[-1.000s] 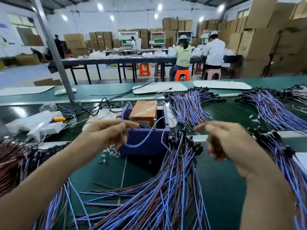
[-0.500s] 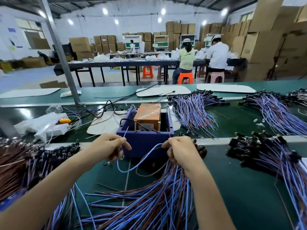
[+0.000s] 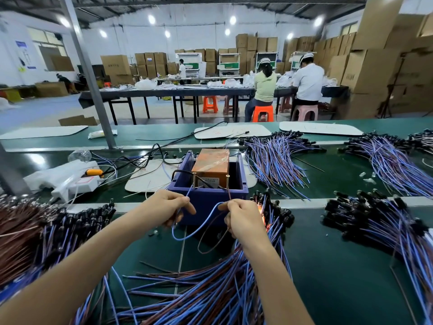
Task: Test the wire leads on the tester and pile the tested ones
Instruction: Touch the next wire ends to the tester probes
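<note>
Both hands have moved up to the tester (image 3: 207, 200) at mid-tabletop (image 3: 328, 266): the left hand (image 3: 172, 207) pinches the blue end of the wire lead (image 3: 199, 226) at one post, the right hand (image 3: 243, 219) pinches the brown end; the loop hangs between them

I see the blue tester box (image 3: 207, 202) upright on the counter (image 3: 328, 266). A blue-and-brown lead (image 3: 198, 228) loops down before it, ends at its posts.

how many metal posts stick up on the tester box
2. Both stand at the front edge of the tester box: the left post, touched by the blue wire, and the right post, touched by the brown wire. More may be hidden inside.
</note>
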The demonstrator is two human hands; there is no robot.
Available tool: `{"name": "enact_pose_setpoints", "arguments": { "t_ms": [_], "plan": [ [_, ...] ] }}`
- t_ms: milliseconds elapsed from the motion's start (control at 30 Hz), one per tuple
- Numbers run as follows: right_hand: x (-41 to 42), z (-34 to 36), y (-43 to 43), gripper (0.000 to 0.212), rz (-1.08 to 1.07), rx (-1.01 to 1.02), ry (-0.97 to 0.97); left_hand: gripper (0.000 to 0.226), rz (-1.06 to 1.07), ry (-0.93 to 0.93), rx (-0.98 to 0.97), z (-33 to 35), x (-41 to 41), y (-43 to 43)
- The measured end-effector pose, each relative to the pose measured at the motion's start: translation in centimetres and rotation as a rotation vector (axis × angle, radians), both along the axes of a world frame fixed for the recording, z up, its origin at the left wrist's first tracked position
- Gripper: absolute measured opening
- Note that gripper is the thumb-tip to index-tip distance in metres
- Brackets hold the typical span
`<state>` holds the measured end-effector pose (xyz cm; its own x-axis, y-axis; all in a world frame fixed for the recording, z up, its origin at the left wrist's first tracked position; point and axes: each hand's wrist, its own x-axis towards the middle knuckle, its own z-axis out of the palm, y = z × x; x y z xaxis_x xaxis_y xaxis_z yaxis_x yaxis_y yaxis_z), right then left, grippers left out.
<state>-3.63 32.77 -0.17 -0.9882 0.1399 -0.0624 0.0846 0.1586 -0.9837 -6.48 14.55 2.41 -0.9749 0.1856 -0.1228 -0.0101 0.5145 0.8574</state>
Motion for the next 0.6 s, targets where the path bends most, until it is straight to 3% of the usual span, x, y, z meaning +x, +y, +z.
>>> {"name": "enact_pose_setpoints", "arguments": {
  "t_ms": [467,600],
  "plan": [
    [0.2,0.0,0.2,0.032,0.057,0.021,0.006,0.04,-0.054,0.031,-0.002,-0.4,-0.1,-0.1],
    [0.2,0.3,1.0,0.034,0.148,0.138,-0.089,0.037,-0.11,0.012,-0.127,-0.6,0.1,-0.8]
  ]
}}
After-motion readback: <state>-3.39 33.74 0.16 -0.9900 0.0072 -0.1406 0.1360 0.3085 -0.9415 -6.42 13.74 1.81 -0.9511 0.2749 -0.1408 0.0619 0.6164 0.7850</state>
